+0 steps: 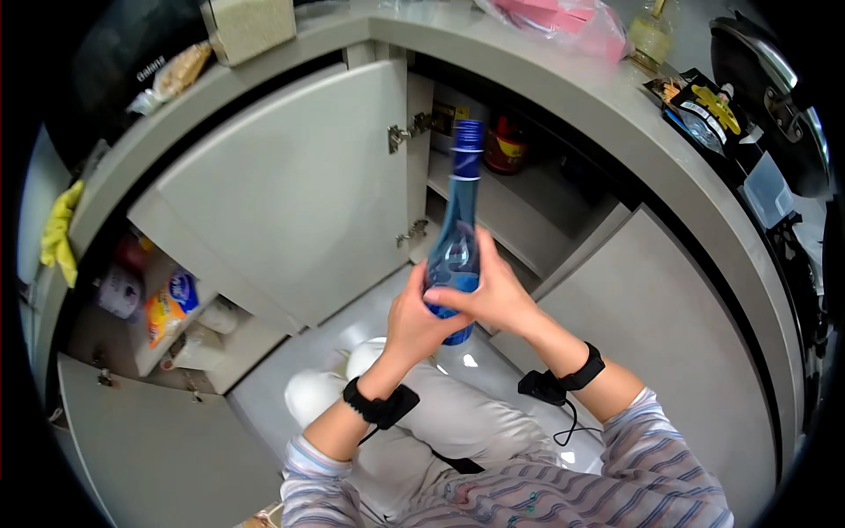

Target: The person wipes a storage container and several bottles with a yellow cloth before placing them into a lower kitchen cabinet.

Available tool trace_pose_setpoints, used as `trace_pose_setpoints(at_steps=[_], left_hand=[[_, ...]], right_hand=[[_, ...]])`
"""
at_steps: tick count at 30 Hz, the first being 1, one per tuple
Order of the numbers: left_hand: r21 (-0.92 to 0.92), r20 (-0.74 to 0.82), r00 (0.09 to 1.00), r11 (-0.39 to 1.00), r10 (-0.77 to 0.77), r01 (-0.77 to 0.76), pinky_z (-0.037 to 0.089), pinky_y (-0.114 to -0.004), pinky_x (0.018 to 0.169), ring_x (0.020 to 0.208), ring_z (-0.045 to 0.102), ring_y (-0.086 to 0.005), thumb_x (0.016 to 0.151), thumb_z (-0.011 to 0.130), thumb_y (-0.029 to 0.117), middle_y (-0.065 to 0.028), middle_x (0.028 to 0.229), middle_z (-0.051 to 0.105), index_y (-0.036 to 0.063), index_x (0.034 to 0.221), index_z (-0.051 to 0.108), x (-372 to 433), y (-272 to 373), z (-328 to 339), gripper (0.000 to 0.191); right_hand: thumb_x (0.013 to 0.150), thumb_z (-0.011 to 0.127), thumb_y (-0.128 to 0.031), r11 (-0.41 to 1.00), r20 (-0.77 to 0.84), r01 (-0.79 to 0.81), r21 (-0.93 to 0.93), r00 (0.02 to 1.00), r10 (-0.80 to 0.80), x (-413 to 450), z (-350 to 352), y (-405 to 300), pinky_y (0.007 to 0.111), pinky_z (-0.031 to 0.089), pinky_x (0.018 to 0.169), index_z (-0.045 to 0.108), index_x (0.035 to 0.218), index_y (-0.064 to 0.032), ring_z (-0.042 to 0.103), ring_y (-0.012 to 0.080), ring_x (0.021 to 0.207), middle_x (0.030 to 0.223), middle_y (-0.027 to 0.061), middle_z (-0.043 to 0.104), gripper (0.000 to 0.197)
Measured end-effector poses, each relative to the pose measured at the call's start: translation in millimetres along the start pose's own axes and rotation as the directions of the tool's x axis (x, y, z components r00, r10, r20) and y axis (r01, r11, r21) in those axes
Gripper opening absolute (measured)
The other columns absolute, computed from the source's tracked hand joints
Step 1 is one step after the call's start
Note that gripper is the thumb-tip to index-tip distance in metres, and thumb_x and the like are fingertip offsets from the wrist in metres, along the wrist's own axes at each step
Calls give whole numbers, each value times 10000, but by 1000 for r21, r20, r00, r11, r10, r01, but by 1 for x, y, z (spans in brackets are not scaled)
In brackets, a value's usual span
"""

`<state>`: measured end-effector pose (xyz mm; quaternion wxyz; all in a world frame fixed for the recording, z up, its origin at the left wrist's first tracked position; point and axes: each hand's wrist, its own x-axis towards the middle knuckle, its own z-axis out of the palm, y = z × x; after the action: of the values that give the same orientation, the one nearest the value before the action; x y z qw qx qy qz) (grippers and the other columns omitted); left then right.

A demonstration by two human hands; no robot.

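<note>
Both my hands are closed around the lower half of a blue glass bottle point(460, 218), which stands nearly upright in the picture with its blue cap at the top. My left hand point(417, 320) grips it from the left, and my right hand point(505, 290) from the right, its thumb across the front. Behind the bottle's neck is an open corner cabinet, where a red jar point(506, 148) and a yellow box point(447, 117) sit on the upper shelf point(521, 204). A black strap with a small device is on each wrist.
A cabinet door point(290, 178) stands open at the left of the corner. Lower left, another open cabinet holds an orange-and-blue packet point(170, 305) and containers. The countertop point(568, 79) curves above, bearing a pink plastic bag point(561, 20), a pan lid and packets. Yellow gloves point(61, 231) hang at far left.
</note>
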<state>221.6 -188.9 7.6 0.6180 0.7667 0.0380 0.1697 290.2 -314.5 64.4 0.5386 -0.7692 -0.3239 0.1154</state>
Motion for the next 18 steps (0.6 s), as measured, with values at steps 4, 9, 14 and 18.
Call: trace_pose_setpoints(at_steps=[4, 9, 14, 18], left_hand=[[129, 131, 975, 978, -181, 165, 446, -339, 887, 1048, 576, -286, 596, 817, 295, -211, 1119, 571, -10, 1374, 226, 25, -18, 25, 1023], [64, 68, 997, 998, 21, -25, 415, -371, 937, 1126, 513, -335, 654, 789, 325, -249, 1206, 500, 17, 1358, 298, 57, -59, 40, 912], [70, 149, 988, 997, 28, -39, 378, -385, 982, 1211, 430, -358, 728, 734, 311, -251, 1303, 424, 2, 1340, 359, 99, -96, 50, 782], [-211, 282, 918, 916, -278, 342, 360, -375, 991, 1238, 418, -286, 811, 665, 371, -208, 1328, 429, -26, 1350, 342, 123, -95, 63, 744]], right_hand=[[724, 774, -238, 940, -106, -251, 230, 954, 281, 11, -14, 40, 281, 495, 782, 323, 1209, 55, 586, 154, 899, 990, 110, 577, 724], [681, 780, -352, 807, -385, -497, 317, 711, 589, 52, -21, 62, 340, 507, 718, 280, 1236, 20, 605, 216, 892, 1046, 157, 548, 835], [623, 819, -237, 813, -597, -337, 475, 556, 579, 107, -34, 99, 442, 494, 815, 210, 1322, -44, 584, 286, 930, 1111, 189, 500, 947], [613, 820, -268, 747, -854, -616, 251, 222, 470, 156, -59, 132, 428, 434, 922, 212, 1338, -71, 538, 346, 1070, 1186, 192, 506, 966]])
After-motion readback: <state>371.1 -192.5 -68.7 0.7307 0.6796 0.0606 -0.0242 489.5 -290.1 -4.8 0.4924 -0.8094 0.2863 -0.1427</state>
